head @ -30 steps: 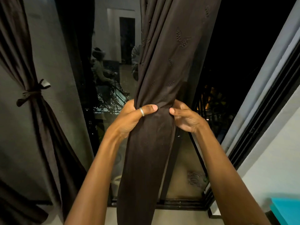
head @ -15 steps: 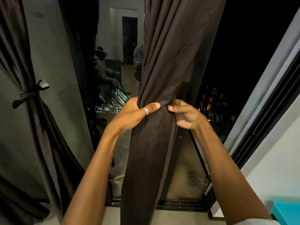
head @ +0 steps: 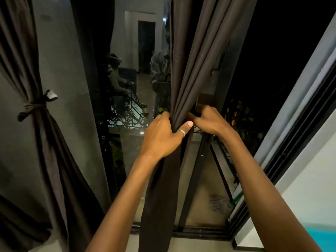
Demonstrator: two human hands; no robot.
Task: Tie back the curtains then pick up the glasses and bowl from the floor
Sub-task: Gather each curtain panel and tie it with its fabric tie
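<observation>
— Curtains first, then. The dark brown pleated fabric curtain in the middle (head: 183,73) is bunched far tighter than a moment ago; it was a broad flat band across both palms, and now it's squeezed into a narrow rope at the grip.

— So they're nearly ready to tie it?

— I'd judge so. The matching dark brown curtain on the left (head: 41,142) is already cinched with its knotted fabric tie-back (head: 33,108), so this is the second one. I can't see any tie for it yet, though.

— What are the hands doing?

— The left hand (head: 161,137), silver ring on the thumb, is closed right round the gathered cloth, thumb pressed across the front. The right hand (head: 209,120) has slid round the far side, fingers curled shut into the folds, touching the left thumb's tip.

— And the glasses and bowl?

— Not visible from here. Only the black-framed glass door (head: 127,142) and a strip of floor below it. That step hasn't begun.
</observation>
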